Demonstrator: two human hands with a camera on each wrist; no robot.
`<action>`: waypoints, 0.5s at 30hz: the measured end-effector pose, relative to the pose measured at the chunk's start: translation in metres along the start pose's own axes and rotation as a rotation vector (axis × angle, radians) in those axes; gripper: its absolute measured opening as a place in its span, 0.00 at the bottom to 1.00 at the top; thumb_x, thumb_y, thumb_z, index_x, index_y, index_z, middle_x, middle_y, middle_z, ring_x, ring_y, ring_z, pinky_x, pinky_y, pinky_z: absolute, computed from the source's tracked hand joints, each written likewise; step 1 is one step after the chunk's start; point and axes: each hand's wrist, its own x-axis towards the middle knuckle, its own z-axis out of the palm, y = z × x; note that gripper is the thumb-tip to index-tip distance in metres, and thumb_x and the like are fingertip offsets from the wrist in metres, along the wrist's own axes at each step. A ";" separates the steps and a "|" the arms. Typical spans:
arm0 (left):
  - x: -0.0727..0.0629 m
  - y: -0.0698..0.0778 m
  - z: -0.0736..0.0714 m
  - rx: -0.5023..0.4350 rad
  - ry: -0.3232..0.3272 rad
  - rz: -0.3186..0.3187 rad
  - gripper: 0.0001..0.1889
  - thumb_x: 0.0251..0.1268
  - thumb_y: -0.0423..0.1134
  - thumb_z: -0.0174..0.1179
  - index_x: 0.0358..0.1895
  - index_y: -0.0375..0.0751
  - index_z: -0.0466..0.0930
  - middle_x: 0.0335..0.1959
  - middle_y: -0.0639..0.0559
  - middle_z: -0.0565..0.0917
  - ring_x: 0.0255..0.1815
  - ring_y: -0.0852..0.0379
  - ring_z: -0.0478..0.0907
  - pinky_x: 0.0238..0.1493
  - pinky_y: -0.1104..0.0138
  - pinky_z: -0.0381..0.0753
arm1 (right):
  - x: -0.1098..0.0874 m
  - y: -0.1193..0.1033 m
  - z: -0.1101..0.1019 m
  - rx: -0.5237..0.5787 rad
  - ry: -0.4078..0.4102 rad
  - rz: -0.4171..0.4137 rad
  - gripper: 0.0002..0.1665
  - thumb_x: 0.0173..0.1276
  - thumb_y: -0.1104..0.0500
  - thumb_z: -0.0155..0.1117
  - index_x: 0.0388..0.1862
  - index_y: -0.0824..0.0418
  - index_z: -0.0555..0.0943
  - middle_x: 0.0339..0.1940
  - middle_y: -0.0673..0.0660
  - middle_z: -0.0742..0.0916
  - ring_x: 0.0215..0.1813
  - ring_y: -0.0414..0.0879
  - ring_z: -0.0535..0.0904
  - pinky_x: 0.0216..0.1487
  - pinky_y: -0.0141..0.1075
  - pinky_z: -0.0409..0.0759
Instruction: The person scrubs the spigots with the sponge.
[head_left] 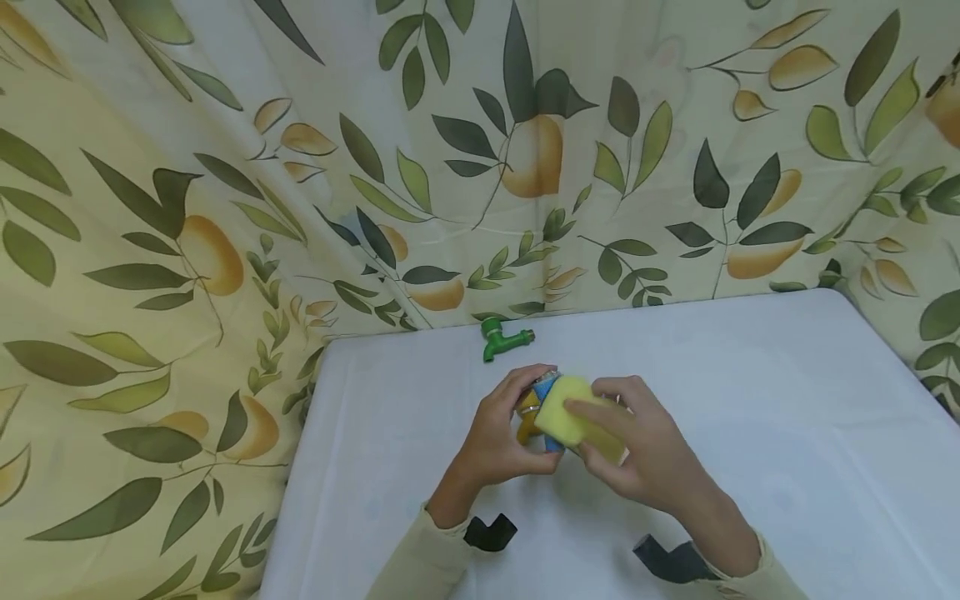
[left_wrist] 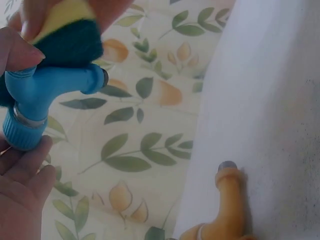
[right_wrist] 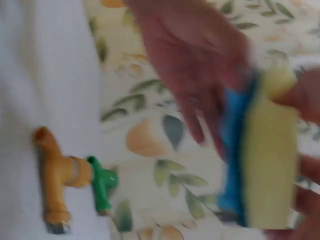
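Note:
My left hand (head_left: pixel 491 433) grips a blue plastic tap (left_wrist: pixel 37 92) between thumb and fingers, raised above the white table. In my right hand (head_left: pixel 648 450) is a yellow sponge (head_left: pixel 573 408) with a dark green scouring side (left_wrist: pixel 75 45). That scouring side lies against the blue tap, and in the head view the sponge covers most of it. An orange-yellow tap (right_wrist: pixel 57 180) lies on the table, partly hidden behind the left hand and blue tap in the head view. Farther back lies a green tap (head_left: pixel 501 340).
The white-covered table (head_left: pixel 750 400) spreads under both hands, its far edge just beyond the green tap. A curtain (head_left: pixel 465 233) printed with leaves and fruit hangs behind and to the left. Black devices (head_left: pixel 491 533) sit at both wrists.

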 end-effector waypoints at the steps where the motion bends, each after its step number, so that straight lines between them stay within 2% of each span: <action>1: 0.000 0.000 -0.001 0.000 0.003 0.000 0.51 0.43 0.31 0.79 0.75 0.44 0.62 0.71 0.46 0.73 0.69 0.54 0.75 0.69 0.61 0.77 | 0.001 -0.001 -0.001 0.009 -0.007 -0.017 0.26 0.50 0.55 0.70 0.52 0.51 0.87 0.50 0.56 0.82 0.49 0.46 0.73 0.42 0.34 0.78; 6: 0.000 0.002 -0.003 0.006 -0.002 -0.002 0.50 0.43 0.32 0.78 0.75 0.44 0.63 0.71 0.48 0.72 0.70 0.54 0.74 0.71 0.61 0.76 | 0.008 -0.001 -0.002 -0.016 0.029 0.028 0.26 0.50 0.57 0.69 0.52 0.52 0.87 0.48 0.56 0.81 0.48 0.45 0.72 0.38 0.38 0.78; 10: 0.000 0.003 -0.003 0.013 -0.022 -0.010 0.50 0.43 0.33 0.78 0.75 0.44 0.63 0.71 0.47 0.72 0.70 0.54 0.72 0.72 0.62 0.75 | 0.006 -0.003 -0.001 0.037 -0.020 -0.024 0.26 0.48 0.57 0.72 0.51 0.51 0.87 0.49 0.55 0.81 0.47 0.44 0.72 0.40 0.33 0.79; 15: 0.000 0.006 -0.003 -0.089 -0.083 -0.029 0.50 0.44 0.29 0.76 0.76 0.43 0.61 0.71 0.46 0.68 0.69 0.54 0.73 0.70 0.62 0.76 | 0.005 -0.002 -0.001 0.017 0.028 0.050 0.26 0.50 0.58 0.70 0.52 0.53 0.87 0.49 0.56 0.81 0.47 0.43 0.72 0.43 0.27 0.73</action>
